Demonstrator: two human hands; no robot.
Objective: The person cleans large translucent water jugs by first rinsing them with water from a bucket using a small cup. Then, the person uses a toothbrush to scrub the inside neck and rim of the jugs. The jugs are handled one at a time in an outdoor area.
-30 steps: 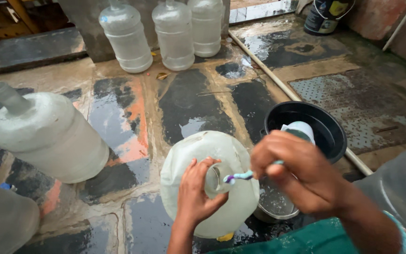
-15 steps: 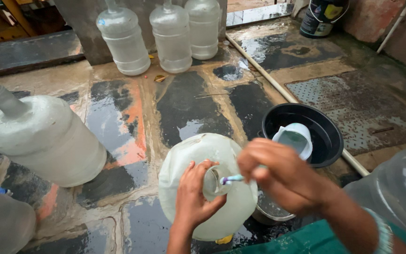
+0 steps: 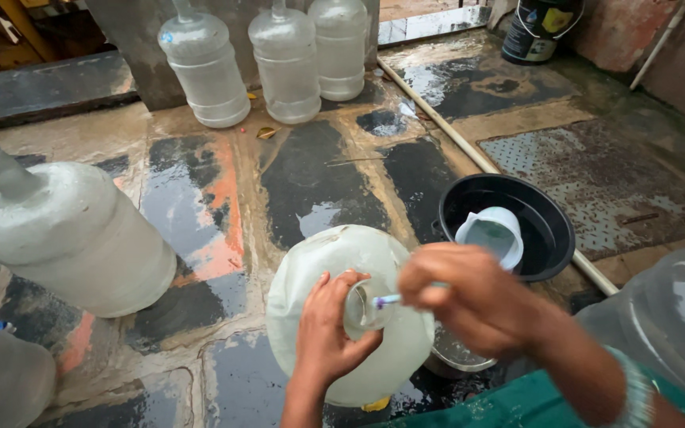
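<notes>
A large translucent water jug (image 3: 334, 261) stands upright right below me on the wet floor. My left hand (image 3: 328, 329) wraps around its neck at the mouth (image 3: 365, 305). My right hand (image 3: 469, 297) is closed on a thin brush (image 3: 386, 299) with a blue and white tip. The tip sits at the jug's mouth. Just right of the jug is a black basin (image 3: 549, 230) with a white plastic cup (image 3: 491, 234) inside. Under my right hand a metal bowl (image 3: 457, 357) shows partly.
Another big jug (image 3: 73, 238) lies tilted at the left. Three jugs (image 3: 279, 67) stand in a row at the back by a wall. A white pipe (image 3: 469, 150) runs along the floor. A clear jug (image 3: 667, 317) is at the right edge, a dark bucket (image 3: 539, 28) top right.
My right hand has moved left and down a little, bringing the brush tip closer over the jug's mouth. My left hand stays on the neck.
</notes>
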